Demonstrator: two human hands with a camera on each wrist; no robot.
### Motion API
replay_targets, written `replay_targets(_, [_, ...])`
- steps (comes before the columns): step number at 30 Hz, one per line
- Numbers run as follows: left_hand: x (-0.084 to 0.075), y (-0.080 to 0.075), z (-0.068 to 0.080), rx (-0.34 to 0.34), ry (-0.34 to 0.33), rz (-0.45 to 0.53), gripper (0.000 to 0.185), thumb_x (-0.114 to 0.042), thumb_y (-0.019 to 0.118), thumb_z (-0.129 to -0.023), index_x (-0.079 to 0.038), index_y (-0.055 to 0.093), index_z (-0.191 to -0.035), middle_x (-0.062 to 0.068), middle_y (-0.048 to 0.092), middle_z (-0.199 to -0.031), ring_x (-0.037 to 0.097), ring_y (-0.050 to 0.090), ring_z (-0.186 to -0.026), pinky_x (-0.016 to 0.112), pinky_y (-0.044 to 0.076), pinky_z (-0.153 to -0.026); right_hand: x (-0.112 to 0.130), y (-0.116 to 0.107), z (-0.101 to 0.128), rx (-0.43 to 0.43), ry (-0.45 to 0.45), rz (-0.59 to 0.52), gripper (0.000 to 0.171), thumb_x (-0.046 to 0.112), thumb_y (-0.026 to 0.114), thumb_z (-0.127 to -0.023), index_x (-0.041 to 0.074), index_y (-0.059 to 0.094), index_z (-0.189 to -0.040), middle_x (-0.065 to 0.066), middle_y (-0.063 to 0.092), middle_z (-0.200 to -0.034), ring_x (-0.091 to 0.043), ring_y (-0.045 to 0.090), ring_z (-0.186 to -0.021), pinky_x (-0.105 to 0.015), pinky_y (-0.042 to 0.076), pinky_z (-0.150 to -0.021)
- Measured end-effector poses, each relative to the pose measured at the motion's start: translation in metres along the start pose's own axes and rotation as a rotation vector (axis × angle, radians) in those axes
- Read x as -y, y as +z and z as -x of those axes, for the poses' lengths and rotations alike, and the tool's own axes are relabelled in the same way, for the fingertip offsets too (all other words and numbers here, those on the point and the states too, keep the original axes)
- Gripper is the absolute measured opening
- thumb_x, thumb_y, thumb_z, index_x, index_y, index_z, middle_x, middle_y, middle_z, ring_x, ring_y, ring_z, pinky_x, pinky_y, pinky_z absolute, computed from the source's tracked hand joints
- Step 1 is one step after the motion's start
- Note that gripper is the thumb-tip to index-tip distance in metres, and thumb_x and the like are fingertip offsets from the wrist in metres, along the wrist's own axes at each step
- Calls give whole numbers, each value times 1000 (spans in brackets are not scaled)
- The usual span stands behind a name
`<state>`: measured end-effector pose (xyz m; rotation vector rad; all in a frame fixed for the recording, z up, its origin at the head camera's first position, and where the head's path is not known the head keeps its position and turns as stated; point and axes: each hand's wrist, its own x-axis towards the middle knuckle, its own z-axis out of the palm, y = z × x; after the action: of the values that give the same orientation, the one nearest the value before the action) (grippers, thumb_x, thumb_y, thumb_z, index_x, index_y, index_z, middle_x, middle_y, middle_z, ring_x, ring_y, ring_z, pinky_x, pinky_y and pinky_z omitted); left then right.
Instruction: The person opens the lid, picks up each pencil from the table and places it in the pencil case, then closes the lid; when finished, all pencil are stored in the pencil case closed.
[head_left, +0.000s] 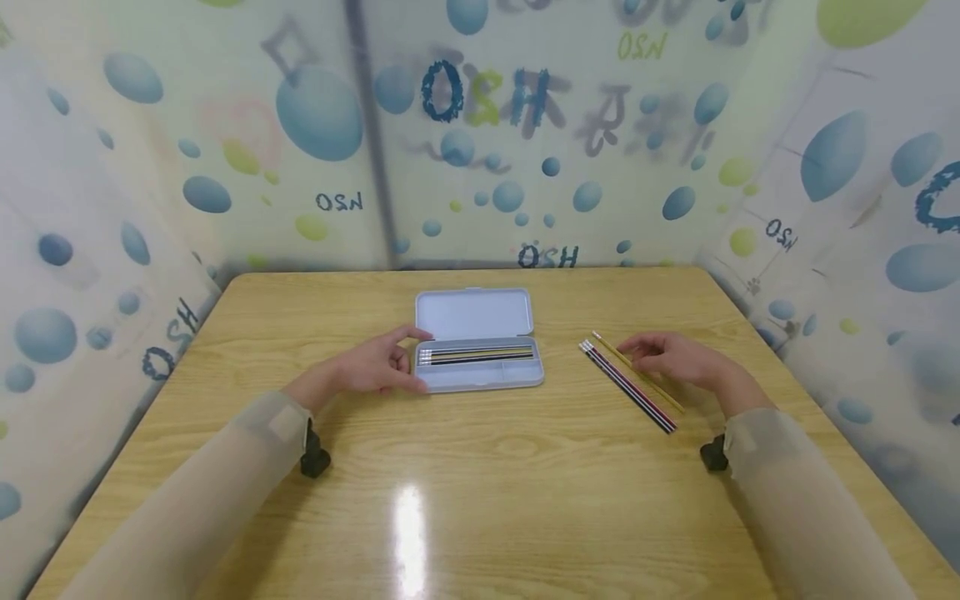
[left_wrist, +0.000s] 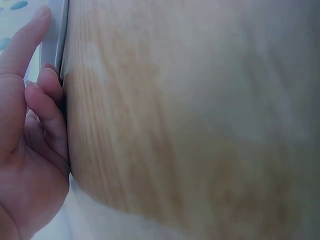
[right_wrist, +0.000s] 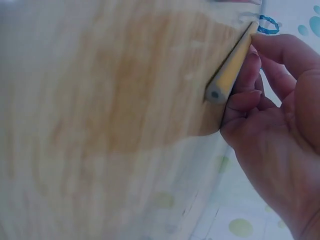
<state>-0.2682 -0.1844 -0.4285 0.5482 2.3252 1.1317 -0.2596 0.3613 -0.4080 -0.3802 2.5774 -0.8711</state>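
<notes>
An open grey pencil case (head_left: 480, 337) lies at the middle of the wooden table (head_left: 480, 500), its lid flat behind the tray. Several pencils (head_left: 480, 356) lie in the tray. My left hand (head_left: 408, 358) holds the case's left end between index finger and thumb; the left wrist view shows my left hand (left_wrist: 30, 125) with its fingers against the case's edge (left_wrist: 52, 35). To the right, a few loose dark pencils (head_left: 630, 390) lie on the table beside a yellow pencil (head_left: 667, 398). My right hand (head_left: 637, 354) curls its fingertips (right_wrist: 250, 75) onto the yellow pencil (right_wrist: 230, 70).
Printed plastic sheets with blue and green bubbles (head_left: 322, 112) wall the table at the back and on both sides. A small black wrist mount shows at each forearm, left (head_left: 315, 458) and right (head_left: 712, 454). Bare tabletop stretches in front of the case.
</notes>
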Motion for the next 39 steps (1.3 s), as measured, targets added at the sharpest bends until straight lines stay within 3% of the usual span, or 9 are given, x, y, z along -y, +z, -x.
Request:
replay_targets(12, [0,2,3,-6,-14,-14,90,-38,90,-94,-25,37,-165,5,62,-90,19,52,-67,27,46,-59,-4,3,-4,-13,-4,2,41,22,72,-107,10,65,-146,-11,68,-124,-25,61,-112,-35,52,-95])
replay_targets(19, [4,5,4,6,-20,-12,91,-41,89,-94,-26,36,-166,5,62,-91,19,53,-67,28,47,-59,-3,7,-3,-2,14,11,40,24,73,-108,12,65,-145,-14,69,-129,-28,63,-116,-37,53,-97])
replay_targets(25, [4,0,1,-15,-6,-12,89,-41,91,-93,-29,38,-164,6,61,-90,19,53,-68,27,46,-59,4,2,-3,-40,42,60,37,26,72,-108,17,67,-144,-13,66,-123,-28,59,-109,-36,50,-90])
replay_targets(33, [3,-1,-1,1,-12,-20,91,-41,90,-93,-28,37,-165,5,62,-90,19,53,-68,28,47,-59,8,0,-2,-74,18,124,33,23,68,-109,13,70,-141,-14,70,-115,-25,60,-98,-37,49,-85])
replay_targets(39, [-2,-1,1,-11,-10,-18,89,-39,90,-93,-28,38,-164,5,63,-90,19,53,-68,27,47,-58,13,-3,1,-126,36,154,38,24,60,-112,7,67,-146,-20,71,-125,-28,62,-102,-42,52,-90])
